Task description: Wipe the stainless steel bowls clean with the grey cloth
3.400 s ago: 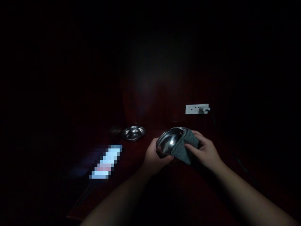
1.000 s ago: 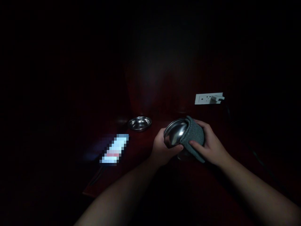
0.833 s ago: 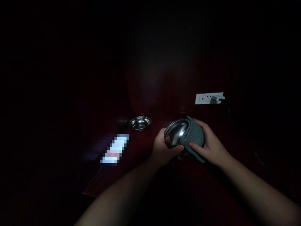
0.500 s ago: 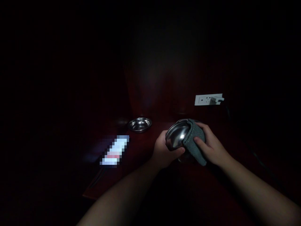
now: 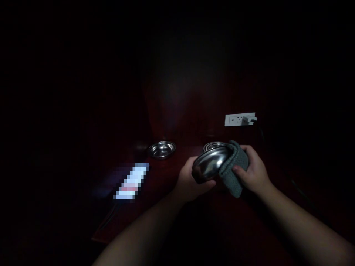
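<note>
A shiny metal bowl (image 5: 210,164) is held tilted above the dark red table, its rounded outside towards me. My left hand (image 5: 191,181) grips its left edge, thumb along the underside. Folded over the bowl's right side is a grey-green cloth (image 5: 235,171). My right hand (image 5: 253,170) is closed on this cloth, pressing it against the bowl, with the thumb in front and the other fingers partly hidden behind. Just beyond the held bowl, more metal dishes (image 5: 215,145) are partly covered by it; they look stacked.
Another metal bowl (image 5: 162,150) sits upright at the back left of the table (image 5: 158,192). Nearer me lies a lit, blurred-out screen (image 5: 131,181) with a cable (image 5: 109,216) beside it. On the back wall is a socket (image 5: 235,119) with a white plug (image 5: 249,119). The surroundings are very dark.
The held bowl has tipped and shifted slightly, showing more of its outside, and the dishes behind it are more visible. The cloth's position on it has changed a little. The view has moved slightly.
</note>
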